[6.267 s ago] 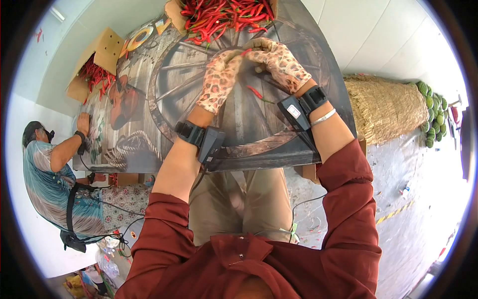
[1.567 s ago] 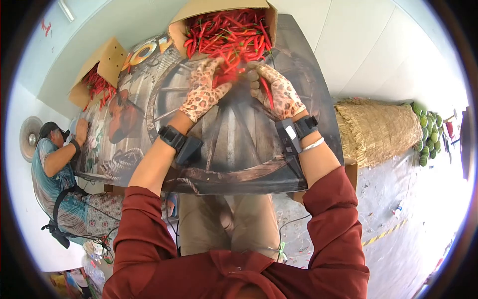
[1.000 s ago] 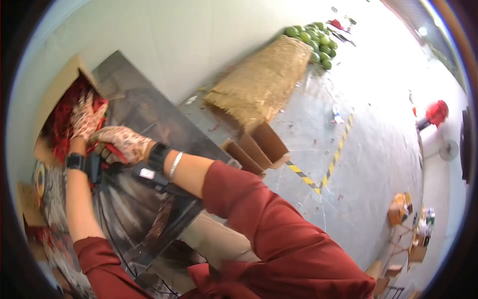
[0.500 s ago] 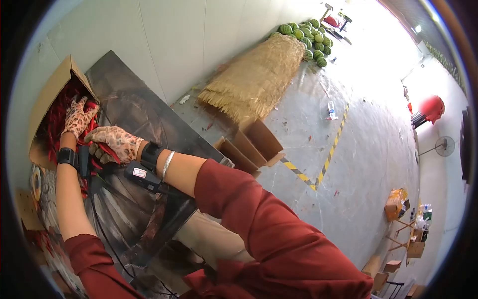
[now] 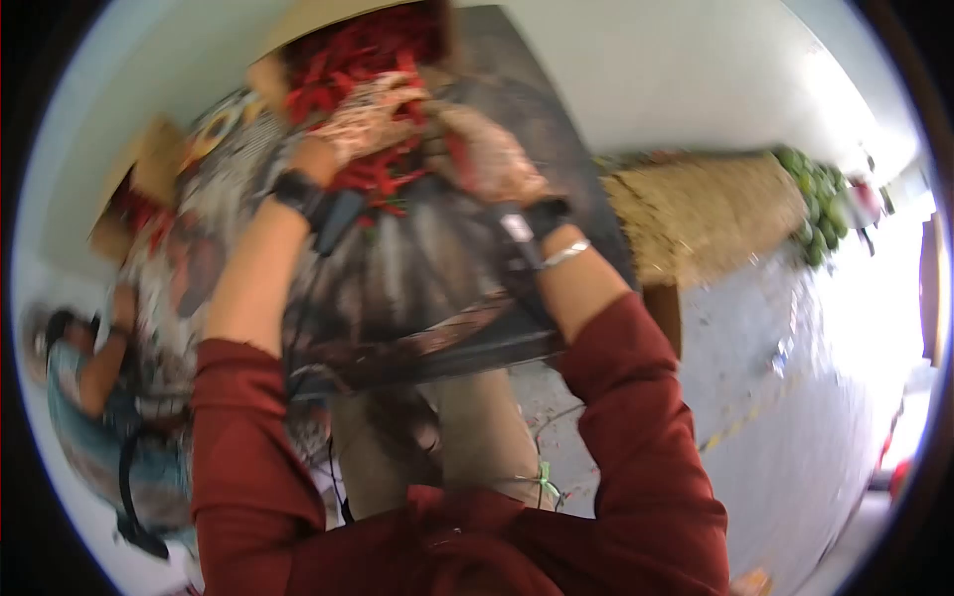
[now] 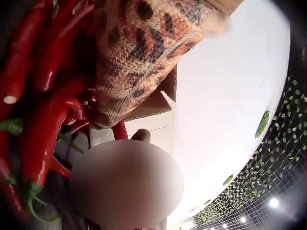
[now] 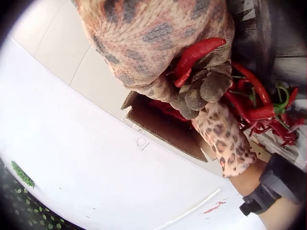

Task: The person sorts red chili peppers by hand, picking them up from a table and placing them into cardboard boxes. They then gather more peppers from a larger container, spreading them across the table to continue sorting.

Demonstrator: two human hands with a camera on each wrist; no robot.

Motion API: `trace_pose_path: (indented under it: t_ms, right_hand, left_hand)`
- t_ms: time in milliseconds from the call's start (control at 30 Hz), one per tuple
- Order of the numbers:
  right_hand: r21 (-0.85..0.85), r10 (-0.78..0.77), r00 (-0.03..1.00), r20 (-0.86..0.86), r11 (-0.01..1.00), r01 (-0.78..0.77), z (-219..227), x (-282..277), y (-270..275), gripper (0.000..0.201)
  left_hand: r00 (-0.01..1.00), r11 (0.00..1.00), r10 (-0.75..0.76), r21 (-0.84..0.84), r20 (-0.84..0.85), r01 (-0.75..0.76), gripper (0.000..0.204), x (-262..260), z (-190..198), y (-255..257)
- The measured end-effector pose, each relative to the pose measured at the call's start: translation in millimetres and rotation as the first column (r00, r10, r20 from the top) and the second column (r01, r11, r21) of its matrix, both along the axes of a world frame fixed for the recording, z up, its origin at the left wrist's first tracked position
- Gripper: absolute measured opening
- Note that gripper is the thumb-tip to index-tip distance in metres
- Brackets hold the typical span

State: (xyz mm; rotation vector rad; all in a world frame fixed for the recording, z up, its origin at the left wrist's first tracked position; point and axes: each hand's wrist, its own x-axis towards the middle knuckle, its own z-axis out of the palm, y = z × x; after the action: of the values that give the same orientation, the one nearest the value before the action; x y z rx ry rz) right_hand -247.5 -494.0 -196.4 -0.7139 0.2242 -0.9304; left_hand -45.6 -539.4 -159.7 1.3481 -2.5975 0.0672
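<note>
my right hand (image 7: 163,62), in a leopard-print glove, was curled around a few red chillies (image 7: 196,55), pinching them against the palm. just beyond it my left hand (image 5: 373,104), gloved the same way, lay on a heap of chillies (image 5: 383,174) dragged onto the printed table (image 5: 427,268); its fingers were bent into the heap, though i could not tell whether they gripped any. the heap sat at the mouth of a cardboard box (image 5: 298,20) of chillies at the table's far edge. farther right lay a straw bundle (image 5: 706,214) and green melons (image 5: 820,194). the head view was blurred.
</note>
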Motion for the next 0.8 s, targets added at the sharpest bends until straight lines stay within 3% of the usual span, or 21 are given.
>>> trace_pose_path:
  t_ms: [67,133,233,333,433,633,700,767,800]
  right_hand:
    - [-0.034,0.102,0.993,0.062,0.994,-0.1,-6,0,-9,0.03]
    - [-0.039,0.189,0.974,0.126,0.982,-0.185,1,-3,-6,0.031]
    - [0.015,0.119,0.989,0.09,0.993,-0.121,-1,2,-5,0.029]
    - [0.02,0.051,0.999,0.018,0.998,-0.051,6,3,2,0.031]
    - [-0.009,0.05,0.999,-0.001,0.999,-0.05,2,3,-3,0.032]
    - [0.003,0.016,0.999,-0.042,1.0,-0.016,4,3,-1,0.03]
    - [-0.023,0.022,0.999,-0.035,0.999,-0.023,3,4,-4,0.031]
    - [-0.002,0.032,0.999,-0.035,0.999,-0.032,2,4,-5,0.031]
    - [-0.011,0.022,0.998,-0.053,1.0,-0.023,4,4,-4,0.032]
  left_hand:
    - [0.999,0.997,0.039,0.069,-0.031,-0.037,0.059,9,4,21]
    - [0.996,0.998,-0.012,0.066,-0.088,0.018,0.059,19,7,37]
    - [0.982,0.999,-0.019,0.044,-0.188,0.028,0.062,33,8,70]
    - [0.903,0.995,0.031,-0.07,-0.428,-0.067,0.052,42,11,104]
    - [0.867,0.976,0.14,-0.08,-0.479,-0.202,0.043,61,3,134]
    - [0.773,0.962,0.121,-0.118,-0.623,-0.246,0.028,99,-31,161]
    - [0.696,0.932,0.343,0.133,-0.631,-0.339,0.023,99,-29,167]
    - [0.756,0.927,0.338,0.058,-0.56,-0.372,0.027,93,-22,169]
    - [0.753,0.949,0.304,0.116,-0.583,-0.293,0.033,80,-14,171]
